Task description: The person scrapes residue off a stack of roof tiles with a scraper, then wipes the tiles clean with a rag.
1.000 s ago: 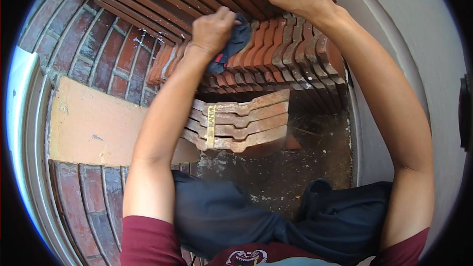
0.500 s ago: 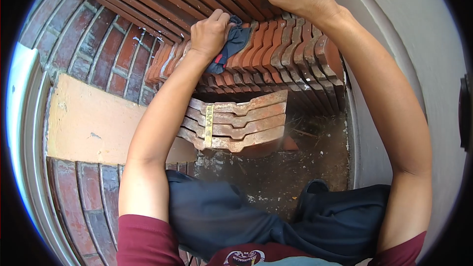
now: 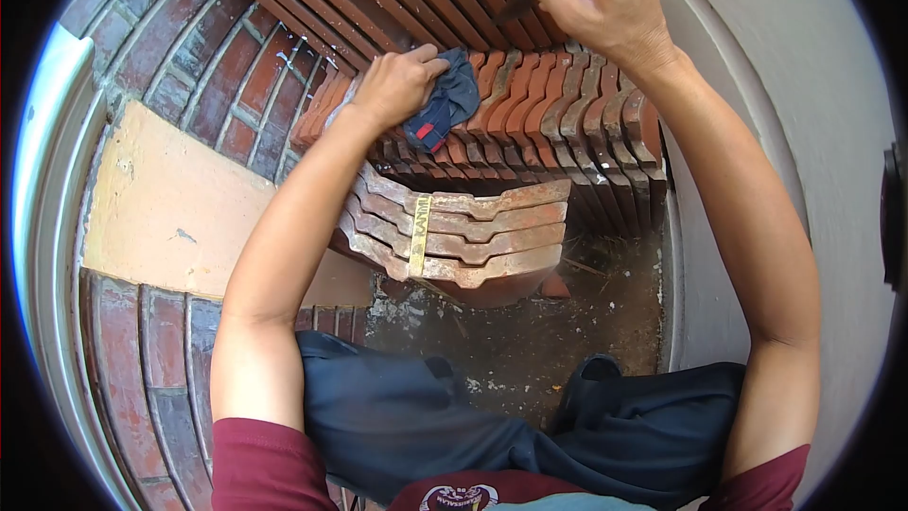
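Note:
My left hand [image 3: 402, 87] is closed at the edge of a crumpled dark grey-blue cloth [image 3: 451, 95] with a red patch, which lies over the top of a row of stacked red roof tiles [image 3: 525, 90]. Higher up on the right, my right hand [image 3: 610, 9] grips a dark tool with a pointed, blade-like tip [image 3: 516, 6]. Its upper part is cut off by the frame, so I cannot tell its exact kind. That tip overlaps the long brown ribbed pieces [image 3: 378, 0] behind the tiles.
Nearer to me sits a small stack of weathered tiles [image 3: 492, 227] with a yellow lettered strip [image 3: 420, 235]. A brick wall [image 3: 213, 85] with a beige panel [image 3: 170, 208] runs along the left. A grey wall [image 3: 747, 132] bounds the right. My legs straddle the dirty floor [image 3: 501, 350].
My right hand has shifted slightly right and down, and more of the dark tool now shows. My left hand and the cloth sit a little lower in view, as the camera has tilted.

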